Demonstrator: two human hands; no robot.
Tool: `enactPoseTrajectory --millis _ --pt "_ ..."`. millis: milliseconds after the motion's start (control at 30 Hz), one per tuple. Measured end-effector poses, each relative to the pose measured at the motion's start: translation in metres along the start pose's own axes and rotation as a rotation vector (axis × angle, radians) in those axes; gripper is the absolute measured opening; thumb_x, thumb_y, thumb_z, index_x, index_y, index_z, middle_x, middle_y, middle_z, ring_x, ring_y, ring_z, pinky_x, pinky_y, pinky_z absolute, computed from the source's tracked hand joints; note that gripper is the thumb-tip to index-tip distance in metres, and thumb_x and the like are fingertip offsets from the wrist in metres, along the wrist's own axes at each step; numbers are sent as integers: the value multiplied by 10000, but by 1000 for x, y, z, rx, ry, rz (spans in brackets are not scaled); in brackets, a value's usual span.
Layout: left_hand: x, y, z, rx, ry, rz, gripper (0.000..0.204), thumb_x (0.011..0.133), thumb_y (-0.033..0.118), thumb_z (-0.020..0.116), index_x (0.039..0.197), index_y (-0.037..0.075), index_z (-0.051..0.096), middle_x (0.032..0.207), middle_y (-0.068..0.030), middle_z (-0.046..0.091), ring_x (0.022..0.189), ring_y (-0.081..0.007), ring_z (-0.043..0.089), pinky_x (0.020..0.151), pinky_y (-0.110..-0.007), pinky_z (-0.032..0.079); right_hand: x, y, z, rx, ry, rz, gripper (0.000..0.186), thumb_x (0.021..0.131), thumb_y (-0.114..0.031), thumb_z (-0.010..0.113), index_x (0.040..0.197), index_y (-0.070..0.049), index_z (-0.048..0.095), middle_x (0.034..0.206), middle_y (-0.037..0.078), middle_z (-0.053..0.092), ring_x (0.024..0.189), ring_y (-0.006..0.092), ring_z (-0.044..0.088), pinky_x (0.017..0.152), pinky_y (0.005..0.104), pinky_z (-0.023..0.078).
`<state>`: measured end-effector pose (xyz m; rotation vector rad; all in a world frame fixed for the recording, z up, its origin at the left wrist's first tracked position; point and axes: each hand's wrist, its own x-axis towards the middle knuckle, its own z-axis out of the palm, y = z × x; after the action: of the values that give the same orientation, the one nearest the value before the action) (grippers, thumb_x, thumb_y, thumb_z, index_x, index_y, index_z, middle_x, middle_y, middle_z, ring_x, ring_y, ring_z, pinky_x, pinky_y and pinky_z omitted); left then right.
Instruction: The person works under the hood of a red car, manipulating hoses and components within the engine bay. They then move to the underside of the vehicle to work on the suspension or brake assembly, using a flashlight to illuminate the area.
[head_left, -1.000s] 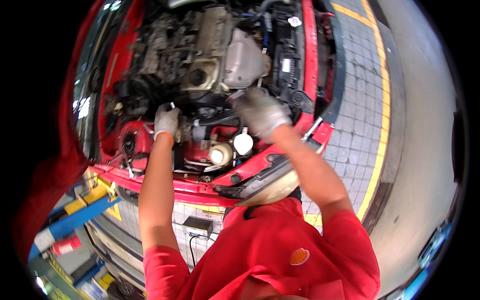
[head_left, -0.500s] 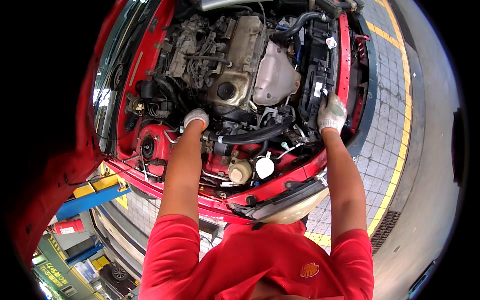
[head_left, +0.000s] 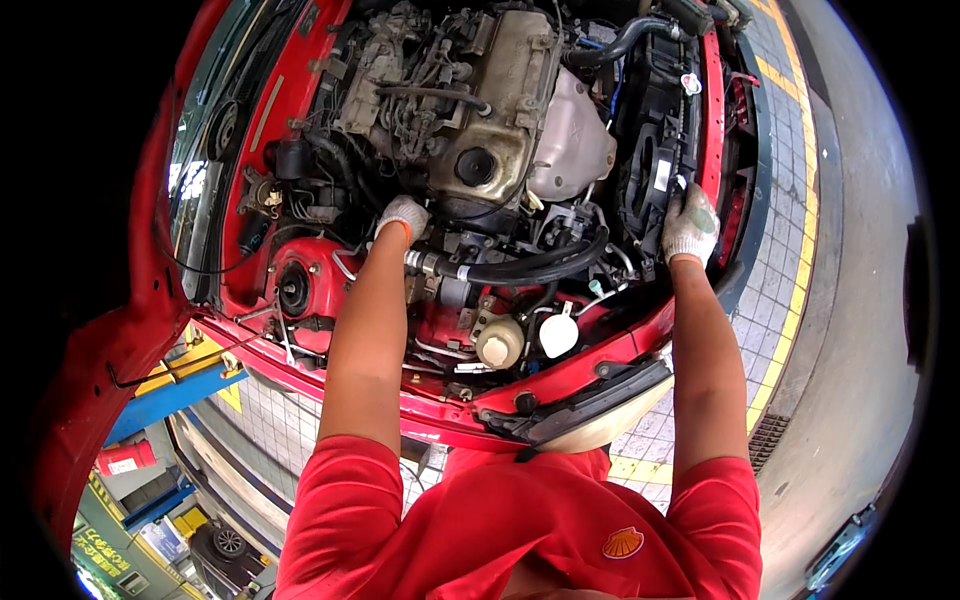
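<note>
At the left, a windshield (head_left: 190,190) caught bright reflections, and a blue and yellow lift arm (head_left: 175,405) stood lower down, outside the car. To its right, on the near side of the red engine bay, sat a round strut mount (head_left: 293,287) with a dark centre. The left hand (head_left: 404,214), in a white knitted glove, reached in beside the near end of the engine (head_left: 510,90); its fingers were hidden, so whether they were spread or pinching something could not be told. A black oil cap (head_left: 475,166) lay just beyond and to the right of it. A thick black hose (head_left: 540,268) ran rightward, with a cream reservoir (head_left: 498,345) and a white flap-like cap (head_left: 558,336) on its near side. Farther off, a grey heat shield (head_left: 572,140) covered the engine's right flank. At the right, the right hand (head_left: 692,222), also gloved, rested at the near end of the black radiator (head_left: 650,150), against the red crossbar (head_left: 712,120). Its fingers pointed away; their grip could not be made out. Beyond lay a tiled floor (head_left: 785,200).
</note>
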<state>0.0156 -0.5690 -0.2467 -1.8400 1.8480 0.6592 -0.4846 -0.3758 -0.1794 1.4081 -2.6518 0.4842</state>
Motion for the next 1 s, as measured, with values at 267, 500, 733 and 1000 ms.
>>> enactPoseTrajectory --millis 267,500,733,1000 --pt "14 3 15 -276 -53 -49 420 840 303 809 1151 22 791 1259 -220 739 1191 -394 706 983 -455 585 -3 3 -9 -17 -8 41 287 988 -276 632 1190 -83 701 1118 197 743 1041 411 706 938 526 541" --pt "44 -25 40 -634 -149 -25 364 780 214 870 1049 -20 800 1100 -204 796 1034 -330 776 873 -427 604 -1 2 -1 11 22 -4 283 978 -262 632 1178 -73 698 1137 194 738 1069 405 698 954 523 540" --pt "11 -11 19 -586 -64 -28 285 767 81 836 974 -101 765 981 -194 793 930 -251 785 760 -393 616 -2 -4 -3 34 15 4 257 984 -265 630 1128 -66 703 1117 206 738 1065 416 695 947 529 537" --pt "-11 7 6 -892 -177 -57 311 809 -120 747 1114 -123 684 1091 -212 730 976 -358 765 751 -411 686 -2 2 -1 17 16 -3 288 992 -276 629 1192 -84 706 1144 195 742 1074 408 700 951 522 540"
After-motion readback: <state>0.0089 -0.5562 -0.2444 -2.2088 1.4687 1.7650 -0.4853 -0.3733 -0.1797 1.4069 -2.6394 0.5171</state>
